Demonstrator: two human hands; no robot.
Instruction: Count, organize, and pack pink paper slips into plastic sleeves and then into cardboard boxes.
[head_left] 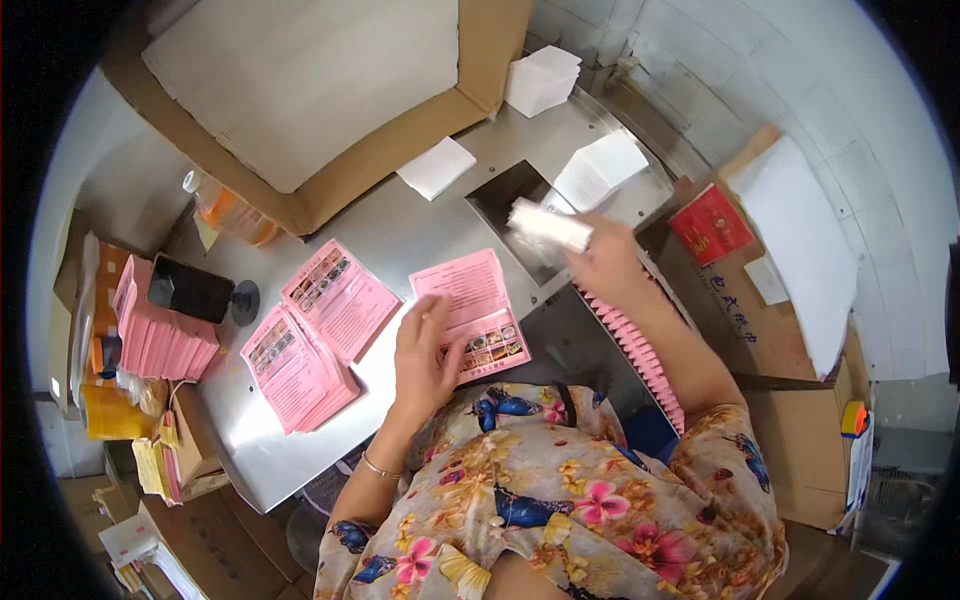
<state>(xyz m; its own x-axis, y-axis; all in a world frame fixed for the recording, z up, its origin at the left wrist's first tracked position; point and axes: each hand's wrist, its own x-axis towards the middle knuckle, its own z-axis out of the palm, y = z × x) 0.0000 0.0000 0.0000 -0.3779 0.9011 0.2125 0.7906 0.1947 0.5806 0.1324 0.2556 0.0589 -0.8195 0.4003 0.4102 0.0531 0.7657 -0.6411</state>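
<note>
My left hand (pixel 425 350) rests on the left side of a pink printed paper (pixel 462 287), its fingers stretched out and the thumb apart. This paper lies unfolded on the metal table in front of me, with rows of small food pictures on its near half. In my right hand (pixel 610 262) is a white folded paper bundle (pixel 550 226), blurred by motion. The hand grips its right end above a dark rectangular recess (pixel 500 195) in the tabletop. Just beyond that hand stands a stack of white folded papers (pixel 600 172).
Pink paper stacks (pixel 340 297) (pixel 295 375) lie left. Further left are a phone on a stand (pixel 190 290), a pink pile (pixel 165 345) and an orange-drink bottle (pixel 230 210). A cardboard frame (pixel 400 150) stands behind; boxes (pixel 750 310) and a pink row (pixel 635 350) flank my right arm.
</note>
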